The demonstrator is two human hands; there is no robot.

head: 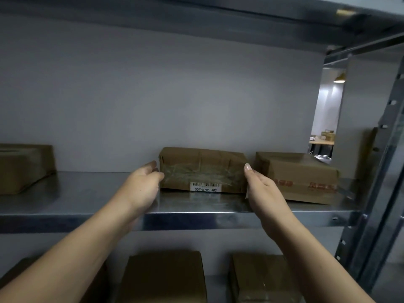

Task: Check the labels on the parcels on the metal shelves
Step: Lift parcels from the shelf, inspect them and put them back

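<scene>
**A:** Which one is being handled?
**B:** The parcel (202, 169) in the middle. It is brown paper under clear tape and lies flat on the shelf (87, 193), near the centre of view and close to the wall behind.

**A:** And the label?
**B:** The label (205, 187) is a white barcode strip low on the front face, at the parcel's 6 o'clock. It reads 507-N705 AB2.

**A:** Left hand?
**B:** The left hand (142, 184) is at the parcel's 9 o'clock. Its fingers lie nearly straight along the left end, with the thumb tip against the front corner. It is not wrapped round it.

**A:** Right hand?
**B:** The right hand (260, 186) is at 3 o'clock. It is flat, with fingers straight and together against the right end. The parcel sits between the two hands and appears to rest on the shelf.

**A:** Neighbours?
**B:** The right parcel (299, 178) is just beside it at 3 o'clock, with blurred red print across its front. The right hand is in the gap between them. The left parcel (24, 167) is well apart at 9 o'clock, cut by the frame edge.

**A:** Below?
**B:** On the next level down there is a lower parcel (164, 276) at 6 o'clock and a second lower parcel (260, 278) at 5 o'clock.

**A:** Anything else?
**B:** A steel post (371, 171) stands at the view's 3 o'clock. Inside it, toward 2 o'clock, is a lit room with a hanging lamp (340, 78).
</scene>
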